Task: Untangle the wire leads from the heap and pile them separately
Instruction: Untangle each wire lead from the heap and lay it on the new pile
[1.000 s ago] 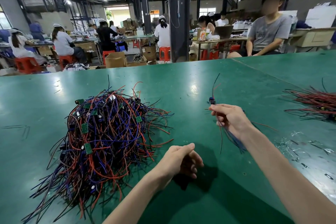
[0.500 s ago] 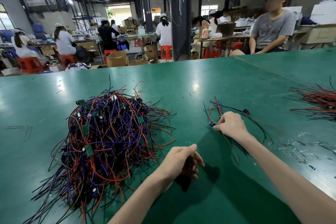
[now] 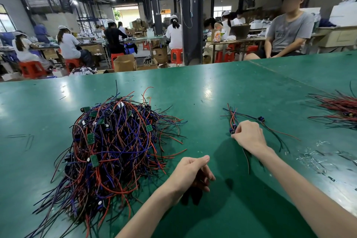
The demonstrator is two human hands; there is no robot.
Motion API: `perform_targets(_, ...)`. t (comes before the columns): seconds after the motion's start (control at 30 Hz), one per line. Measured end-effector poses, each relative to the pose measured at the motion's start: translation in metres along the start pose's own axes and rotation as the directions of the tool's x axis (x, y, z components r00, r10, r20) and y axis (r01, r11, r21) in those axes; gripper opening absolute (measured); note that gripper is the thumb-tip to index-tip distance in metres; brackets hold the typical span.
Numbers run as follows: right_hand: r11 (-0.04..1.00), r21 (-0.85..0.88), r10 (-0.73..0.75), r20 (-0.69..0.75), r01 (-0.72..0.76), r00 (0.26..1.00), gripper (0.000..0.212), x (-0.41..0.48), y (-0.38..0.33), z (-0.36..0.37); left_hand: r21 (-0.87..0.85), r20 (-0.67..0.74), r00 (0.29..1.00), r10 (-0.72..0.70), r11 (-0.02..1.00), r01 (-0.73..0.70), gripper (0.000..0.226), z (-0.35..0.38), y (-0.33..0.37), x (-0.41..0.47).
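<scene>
I have lowered the freed leads [image 3: 233, 120] toward the desk's [image 3: 212, 91] right edge, clear of the heap [image 3: 116, 141]; right hand [image 3: 249, 137] still pinches them, left hand [image 3: 191, 172] relaxed, empty.

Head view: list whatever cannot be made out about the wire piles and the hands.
- Heap: head view; inner leads buried under outer ones, uncountable.
- Red pile: head view; cut off by the right edge.
- Right hand: head view; its own fingers cover where it pinches the separated leads.
- Green boards: head view; markings too small.
</scene>
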State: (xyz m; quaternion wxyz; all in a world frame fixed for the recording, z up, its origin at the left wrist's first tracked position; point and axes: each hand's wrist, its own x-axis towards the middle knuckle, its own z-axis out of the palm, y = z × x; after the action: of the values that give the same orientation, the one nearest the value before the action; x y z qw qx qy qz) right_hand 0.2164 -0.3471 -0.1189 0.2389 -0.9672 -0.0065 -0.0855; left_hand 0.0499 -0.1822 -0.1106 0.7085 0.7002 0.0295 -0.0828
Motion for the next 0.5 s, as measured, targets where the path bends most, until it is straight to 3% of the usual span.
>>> perform_targets(0.17, 0.999, -0.008, 0.051, -0.194, -0.054, 0.98, 0.017, 0.019, 0.018, -0.023, 0.023, -0.001, 1.0, -0.007, 1.0, 0.007, 0.054, -0.004, -0.002, 0.002)
perform_targets(0.33, 0.973, -0.094, 0.205, -0.085, -0.213, 0.975, 0.018, 0.037, 0.047, -0.027, 0.055, 0.004, 1.0, -0.023, 0.998, 0.023, 0.044, -0.003, -0.002, 0.001)
perform_targets(0.5, 0.963, -0.158, 0.215, -0.046, -0.219, 0.976, 0.028, 0.047, 0.053, -0.029, 0.074, -0.013, 1.0, -0.018, 0.997, 0.019, 0.045, -0.004, -0.003, 0.001)
